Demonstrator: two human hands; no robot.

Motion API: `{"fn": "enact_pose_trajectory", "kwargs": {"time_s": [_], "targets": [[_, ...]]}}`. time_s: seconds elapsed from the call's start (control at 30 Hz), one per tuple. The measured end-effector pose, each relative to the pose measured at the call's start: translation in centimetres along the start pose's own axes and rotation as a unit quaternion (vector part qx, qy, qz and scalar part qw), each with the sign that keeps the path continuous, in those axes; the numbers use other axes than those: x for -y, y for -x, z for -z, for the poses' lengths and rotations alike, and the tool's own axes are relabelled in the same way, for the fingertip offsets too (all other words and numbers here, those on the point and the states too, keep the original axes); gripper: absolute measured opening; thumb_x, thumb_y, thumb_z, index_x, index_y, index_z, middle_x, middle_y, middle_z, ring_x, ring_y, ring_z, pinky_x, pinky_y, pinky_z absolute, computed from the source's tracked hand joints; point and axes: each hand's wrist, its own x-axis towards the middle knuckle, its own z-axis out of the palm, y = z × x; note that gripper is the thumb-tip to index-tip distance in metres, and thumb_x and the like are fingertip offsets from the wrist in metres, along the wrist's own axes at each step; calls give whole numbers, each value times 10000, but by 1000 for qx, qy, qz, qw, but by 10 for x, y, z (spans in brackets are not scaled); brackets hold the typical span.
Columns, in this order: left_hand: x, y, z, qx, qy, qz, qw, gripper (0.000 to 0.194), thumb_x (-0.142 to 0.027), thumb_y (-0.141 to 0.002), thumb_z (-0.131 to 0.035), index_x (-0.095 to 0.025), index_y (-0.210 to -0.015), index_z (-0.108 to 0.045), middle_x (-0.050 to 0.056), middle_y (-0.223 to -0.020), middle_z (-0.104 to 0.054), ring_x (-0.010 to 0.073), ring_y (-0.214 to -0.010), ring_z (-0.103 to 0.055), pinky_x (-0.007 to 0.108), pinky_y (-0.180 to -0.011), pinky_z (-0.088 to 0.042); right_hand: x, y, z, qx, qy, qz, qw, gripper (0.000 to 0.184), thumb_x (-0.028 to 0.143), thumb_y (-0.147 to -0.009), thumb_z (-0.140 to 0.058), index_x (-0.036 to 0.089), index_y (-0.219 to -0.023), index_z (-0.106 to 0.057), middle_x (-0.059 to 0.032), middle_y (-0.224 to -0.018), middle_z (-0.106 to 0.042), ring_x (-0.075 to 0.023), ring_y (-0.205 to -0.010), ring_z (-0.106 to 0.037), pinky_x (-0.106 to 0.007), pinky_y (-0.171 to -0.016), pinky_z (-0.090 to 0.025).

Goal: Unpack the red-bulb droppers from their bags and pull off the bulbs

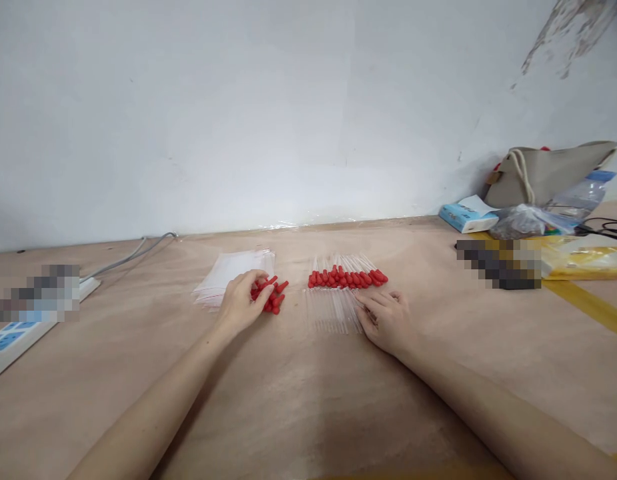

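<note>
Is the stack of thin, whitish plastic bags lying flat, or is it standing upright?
Lying flat: the stack of thin, whitish plastic bags rests low on the brown tabletop, with its edges slightly fanned.

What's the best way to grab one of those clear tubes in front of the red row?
Probably pinch the rightmost of the clear tubes across its thin middle, coming from the right, where the right hand is: they lie side by side, neighbours crowding its left.
</note>
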Motion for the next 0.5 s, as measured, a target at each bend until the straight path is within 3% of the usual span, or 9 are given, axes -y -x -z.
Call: {"fn": "enact_pose_trajectory", "kwargs": {"time_s": [0.2,0.37,0.5], "targets": [[-5,-1,-9,59,-88,-45,993,175,-349,-809,-471,-227,-829,-595,22,-847,-628,199,-814,-525,341,-708,-328,2,0,3,16,3,9,1000,241,324,-802,-499,192,-955,-630,-33,-752,-648,-150,-719,-559,-317,-765,-276],[-1,1,-11,29,-110,-55,992,250,-440,-804,-473,-242,-835,-623,40,-884,-607,212,-850,-489,351,-725,-308,2,0,3,24,-9,15,1000,324,444,-779,-518,193,-950,-627,-40,-759,-641,-163,-732,-554,-326,-775,-273],[-3,0,-6,15,-116,-52,992,250,-448,-805,-474,-248,-838,-619,37,-906,-598,213,-858,-479,352,-736,-302,1,0,2,14,-24,-4,1000,298,429,-793,-508,204,-951,-623,-41,-794,-646,-166,-762,-563,-325,-785,-270]]}}
